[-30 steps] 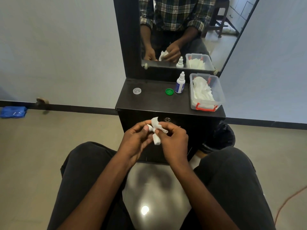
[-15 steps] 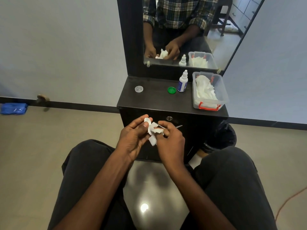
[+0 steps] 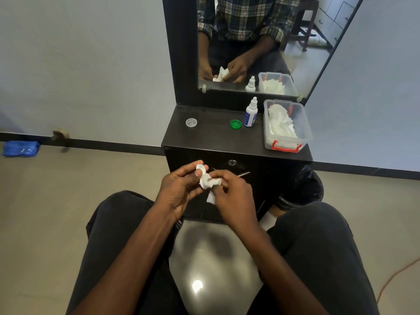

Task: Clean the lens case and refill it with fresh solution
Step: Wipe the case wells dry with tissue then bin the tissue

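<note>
**Wiping out the lens case, mid-clean**

So I was sat in front of the little dresser with both hands up over my lap, below the front edge of the worktop. My left hand pinched the lens case between thumb and fingertips, one white well poking up above my thumb. My right hand had its fingers curled round a twisted bit of tissue, the twisted end pushed into the case's other well. The case ran roughly from upper left to lower right, with the tissue coming in from the right side, so the right hand was doing the wiping and the left just steadied things.

Everything for the refill sat on the worktop, well apart from my hands. The solution bottle stood upright near the back edge, just beside the tissue box at the right edge. The green cap lay just left of the bottle, and the clear cap was over toward the left edge. Both caps off, no solution in yet as far as I could tell.

My guess: the right hand, being nearer the bottle, would need to ditch the tissue before reaching forward and right for it.
</note>
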